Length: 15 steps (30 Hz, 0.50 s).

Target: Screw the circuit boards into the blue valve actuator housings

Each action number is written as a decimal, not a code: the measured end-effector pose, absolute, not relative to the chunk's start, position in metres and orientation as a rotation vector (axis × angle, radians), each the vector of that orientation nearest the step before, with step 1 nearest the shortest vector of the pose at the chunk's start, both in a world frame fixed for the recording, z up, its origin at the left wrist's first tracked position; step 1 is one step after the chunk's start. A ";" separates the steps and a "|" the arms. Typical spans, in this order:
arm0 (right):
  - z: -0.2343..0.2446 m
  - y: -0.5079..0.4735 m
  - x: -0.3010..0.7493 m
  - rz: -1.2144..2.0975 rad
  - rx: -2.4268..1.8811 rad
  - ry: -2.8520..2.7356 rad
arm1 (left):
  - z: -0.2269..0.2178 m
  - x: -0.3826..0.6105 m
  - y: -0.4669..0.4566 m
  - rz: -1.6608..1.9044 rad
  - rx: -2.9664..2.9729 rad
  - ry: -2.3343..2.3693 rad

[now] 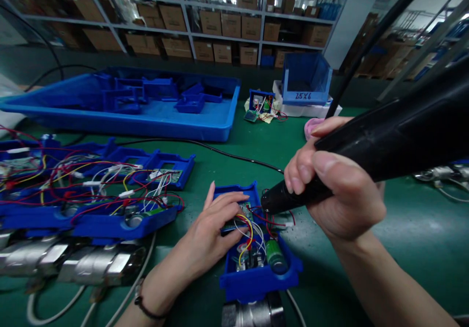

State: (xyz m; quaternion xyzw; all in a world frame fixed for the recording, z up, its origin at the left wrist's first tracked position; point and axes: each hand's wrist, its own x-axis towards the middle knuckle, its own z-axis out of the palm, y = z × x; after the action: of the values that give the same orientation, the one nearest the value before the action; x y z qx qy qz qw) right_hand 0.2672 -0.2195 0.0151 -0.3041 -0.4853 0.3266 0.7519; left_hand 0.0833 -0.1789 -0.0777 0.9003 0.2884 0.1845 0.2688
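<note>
A blue plastic housing (256, 280) lies opened out in front of me, with a green battery cell (275, 256) and red, yellow and white wires inside. A metal valve body (252, 315) sits under its near end. Across the housing's far half, my left hand (216, 224) steadies it, index finger and thumb over a small circuit board (247, 212). My right hand (337, 185) is wrapped round a black electric screwdriver (351, 146). The tool slants down to the left, its nose at the board's right edge. Its bit cannot be seen.
On the left stand several wired blue housings (128, 224) on metal valves (98, 263). Behind them is a large blue tray (176, 127) with plastic parts. A blue bin (307, 80), a pink roll (313, 127) and another wired unit (261, 103) are at the back. A black cable (220, 152) crosses the bench.
</note>
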 end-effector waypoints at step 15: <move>0.018 -0.198 0.249 0.778 -0.739 -1.065 | -0.082 0.086 -0.177 0.600 2.431 0.763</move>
State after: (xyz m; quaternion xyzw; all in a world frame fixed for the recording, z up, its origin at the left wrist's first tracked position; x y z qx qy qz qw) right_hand 0.2491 -0.1978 0.0180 -0.3353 -0.4831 0.3529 0.7278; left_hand 0.0865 -0.1774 -0.0824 0.8969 0.2817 0.2214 0.2591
